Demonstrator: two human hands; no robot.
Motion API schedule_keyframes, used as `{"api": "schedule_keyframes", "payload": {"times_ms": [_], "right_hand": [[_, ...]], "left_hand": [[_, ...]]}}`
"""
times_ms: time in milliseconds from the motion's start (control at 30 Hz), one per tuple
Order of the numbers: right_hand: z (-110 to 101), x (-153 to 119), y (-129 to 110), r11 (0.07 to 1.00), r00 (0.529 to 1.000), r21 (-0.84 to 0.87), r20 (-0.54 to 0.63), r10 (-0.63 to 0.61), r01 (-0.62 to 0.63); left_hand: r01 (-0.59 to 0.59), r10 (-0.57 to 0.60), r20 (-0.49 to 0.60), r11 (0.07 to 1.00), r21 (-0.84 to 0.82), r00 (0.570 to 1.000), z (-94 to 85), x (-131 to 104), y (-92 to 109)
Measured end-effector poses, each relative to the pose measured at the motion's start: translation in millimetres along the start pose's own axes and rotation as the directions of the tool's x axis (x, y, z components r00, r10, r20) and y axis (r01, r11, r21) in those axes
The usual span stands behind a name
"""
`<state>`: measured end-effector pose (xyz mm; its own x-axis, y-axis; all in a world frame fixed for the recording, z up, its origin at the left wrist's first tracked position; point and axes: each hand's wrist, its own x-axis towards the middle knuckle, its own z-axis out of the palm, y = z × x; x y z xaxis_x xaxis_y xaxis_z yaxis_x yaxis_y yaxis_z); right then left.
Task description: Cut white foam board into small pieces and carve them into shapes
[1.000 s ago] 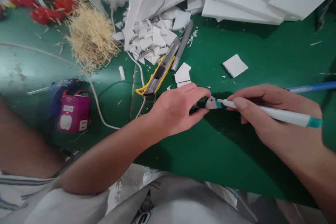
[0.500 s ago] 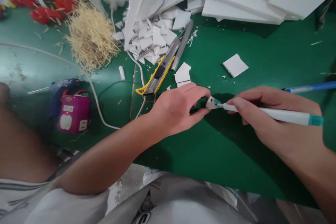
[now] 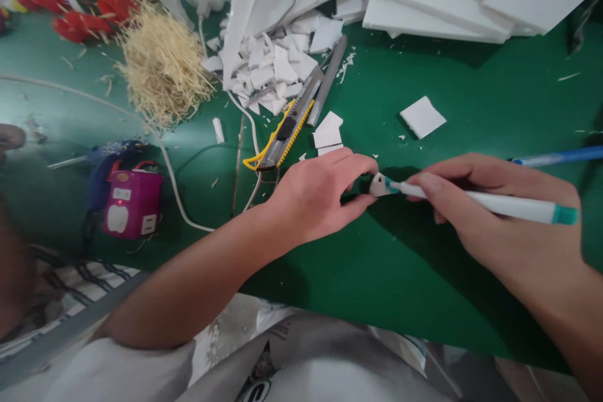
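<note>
Between the thumb and forefinger of my left hand (image 3: 320, 198) is a small white foam piece (image 3: 378, 184) with a black dot and a teal-coloured tip. My right hand (image 3: 485, 207) grips a white marker pen (image 3: 499, 203) with a teal end, its nib touching the coloured tip of the piece. Just beyond my left hand lie cut white foam bits (image 3: 328, 130) and a yellow-and-grey utility knife (image 3: 287, 129). A square of white foam (image 3: 423, 117) rests beyond my right hand, and a blue pen (image 3: 560, 156) lies to its right.
White foam scraps (image 3: 277, 69) are heaped at the back, beside large foam sheets (image 3: 438, 0). Wood shavings (image 3: 164, 66) and red objects (image 3: 89, 6) lie back left. A magenta power adapter (image 3: 133, 201) and a white cable (image 3: 174, 182) are at left.
My hands stay almost in place, the marker nib still on the piece's teal tip. At the left edge, another person's limb has shifted away to the left.
</note>
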<state>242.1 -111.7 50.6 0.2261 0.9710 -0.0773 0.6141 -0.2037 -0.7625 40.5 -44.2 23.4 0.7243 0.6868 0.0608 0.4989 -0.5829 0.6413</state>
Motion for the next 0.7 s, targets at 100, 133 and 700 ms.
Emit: {"api": "schedule_keyframes", "payload": {"times_ms": [100,133,700], "right_hand": [[1,-2,-2,0.999,0.999,-0.028,-0.037,0.035,-0.036],[1,-2,-2,0.999,0.999,-0.034,-0.044,0.024,-0.026],[0,4,13,0.998,0.999,0.023,0.002,-0.052,0.052]], "left_hand": [[-0.004,0.004,-0.005,1.0,0.002,1.0,0.4,0,0],[-0.002,0.002,-0.004,1.0,0.001,1.0,0.3,0,0],[0.009,-0.009,0.002,1.0,0.004,1.0,-1.6,-1,0]]}}
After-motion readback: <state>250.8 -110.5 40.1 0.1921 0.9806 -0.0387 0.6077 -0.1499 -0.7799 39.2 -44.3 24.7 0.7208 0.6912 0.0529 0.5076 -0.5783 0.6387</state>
